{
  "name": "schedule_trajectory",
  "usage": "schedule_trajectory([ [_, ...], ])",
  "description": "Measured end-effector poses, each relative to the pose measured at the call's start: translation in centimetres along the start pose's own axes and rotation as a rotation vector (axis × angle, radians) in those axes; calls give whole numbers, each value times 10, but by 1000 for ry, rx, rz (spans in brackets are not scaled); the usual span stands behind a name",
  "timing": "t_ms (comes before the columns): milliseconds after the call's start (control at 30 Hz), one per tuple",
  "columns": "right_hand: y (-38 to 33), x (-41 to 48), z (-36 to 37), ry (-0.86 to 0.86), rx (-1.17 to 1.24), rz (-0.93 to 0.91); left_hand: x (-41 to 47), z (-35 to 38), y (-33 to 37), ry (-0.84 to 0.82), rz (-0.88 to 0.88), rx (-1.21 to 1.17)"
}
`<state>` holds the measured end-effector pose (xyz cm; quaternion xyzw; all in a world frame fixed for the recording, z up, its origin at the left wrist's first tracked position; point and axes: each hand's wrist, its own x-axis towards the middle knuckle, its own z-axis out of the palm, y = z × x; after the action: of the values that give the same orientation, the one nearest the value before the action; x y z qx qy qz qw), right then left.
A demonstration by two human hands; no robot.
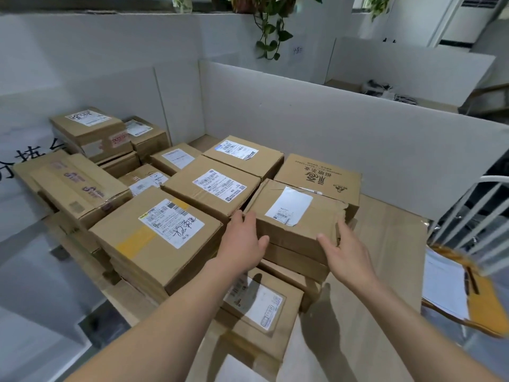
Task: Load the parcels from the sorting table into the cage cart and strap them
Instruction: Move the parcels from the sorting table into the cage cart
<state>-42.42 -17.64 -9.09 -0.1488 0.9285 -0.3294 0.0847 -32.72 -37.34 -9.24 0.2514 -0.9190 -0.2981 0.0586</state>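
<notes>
I am pressing my left hand (242,238) and right hand (348,250), fingers straight, against opposite ends of the top parcel (303,230), sitting on a stack (297,260) near the front of the sorting table (385,244). I am advising even inward pressure and a level lift, sparing the torn right edge. Its long axis is running left to right, label (289,206) facing up, cage cart (473,213) standing right

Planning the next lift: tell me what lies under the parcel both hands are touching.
Under the torn-cornered parcel, touched by the left hand and right hand, a flatter brown box shows its front edge, a second box below it. Their tops and labels are covered.
</notes>
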Motion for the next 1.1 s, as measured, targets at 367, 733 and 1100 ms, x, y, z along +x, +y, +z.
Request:
schedule_trajectory([
  [367, -4, -28, -8, 76, -25, 4, -33, 1, 2, 91, -31, -160],
  [733, -9, -113, 2, 16, -152, -12, -124, -3, -49, 127, -43, -133],
  [1100, -22, -139, 2, -14, -474, -88, -176, -5, -69, 211, -158, -171],
])
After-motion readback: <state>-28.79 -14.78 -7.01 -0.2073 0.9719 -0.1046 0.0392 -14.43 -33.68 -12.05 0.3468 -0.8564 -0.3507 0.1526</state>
